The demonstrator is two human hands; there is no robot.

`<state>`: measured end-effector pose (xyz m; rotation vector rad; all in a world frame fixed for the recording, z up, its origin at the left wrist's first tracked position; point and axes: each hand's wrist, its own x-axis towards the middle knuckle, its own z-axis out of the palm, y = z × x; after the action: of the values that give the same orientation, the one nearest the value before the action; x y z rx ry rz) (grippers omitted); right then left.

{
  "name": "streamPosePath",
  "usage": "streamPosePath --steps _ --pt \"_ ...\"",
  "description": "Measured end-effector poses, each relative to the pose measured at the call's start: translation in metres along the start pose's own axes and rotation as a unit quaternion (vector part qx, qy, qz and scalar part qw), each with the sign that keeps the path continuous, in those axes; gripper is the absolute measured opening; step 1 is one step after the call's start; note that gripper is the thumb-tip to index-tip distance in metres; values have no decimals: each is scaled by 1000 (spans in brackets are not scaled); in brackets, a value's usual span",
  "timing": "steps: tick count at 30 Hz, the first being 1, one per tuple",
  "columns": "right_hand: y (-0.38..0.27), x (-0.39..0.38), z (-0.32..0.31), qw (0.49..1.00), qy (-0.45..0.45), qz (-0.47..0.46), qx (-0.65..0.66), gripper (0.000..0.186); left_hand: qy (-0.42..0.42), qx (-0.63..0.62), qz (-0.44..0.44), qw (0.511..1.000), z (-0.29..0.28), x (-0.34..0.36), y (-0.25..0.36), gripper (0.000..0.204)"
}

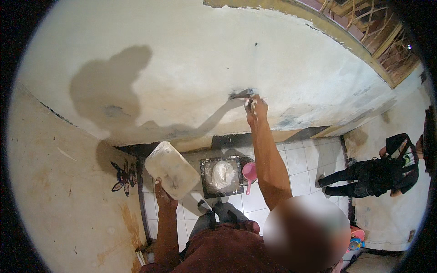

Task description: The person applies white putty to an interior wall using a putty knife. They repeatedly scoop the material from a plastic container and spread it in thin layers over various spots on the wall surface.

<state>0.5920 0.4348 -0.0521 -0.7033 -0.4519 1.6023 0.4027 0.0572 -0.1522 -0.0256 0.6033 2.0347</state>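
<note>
Maroon shirt (218,250) above greyish trousers (230,213)

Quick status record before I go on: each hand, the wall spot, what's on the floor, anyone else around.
Left hand: grips the pale tray by its near edge
Right hand: raised to the wall, fingers bent; what it holds is too small to tell
Wall spot: dark patch by the right hand
Floor: black tray bearing a white mound; pink dipper to its right
Others: one person in dark clothes, far right
</note>
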Motion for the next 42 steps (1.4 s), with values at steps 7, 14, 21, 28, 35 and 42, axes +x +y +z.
streamPosePath --steps 7,14,21,28,35,42 --pt "-73 -44 123 998 9 -59 -1 18 -2 -9 -45 999 -24 -17 26 63" --pt "-54 -56 -5 981 -139 -137 5 11 32 -33 -74 996 -83 -6 24 59" --pt "20 -22 -64 992 16 -122 -37 12 19 -18 -109 994 -134 7 22 54" --pt "60 36 22 766 186 -409 -460 21 73 -4 -105 992 -63 -11 17 35" --pt "74 -88 42 802 23 -353 -482 16 352 -231 -177 890 17 -9 22 29" --pt "40 -32 -67 967 19 -245 -69 8 172 40 -100 979 -134 -15 4 55"
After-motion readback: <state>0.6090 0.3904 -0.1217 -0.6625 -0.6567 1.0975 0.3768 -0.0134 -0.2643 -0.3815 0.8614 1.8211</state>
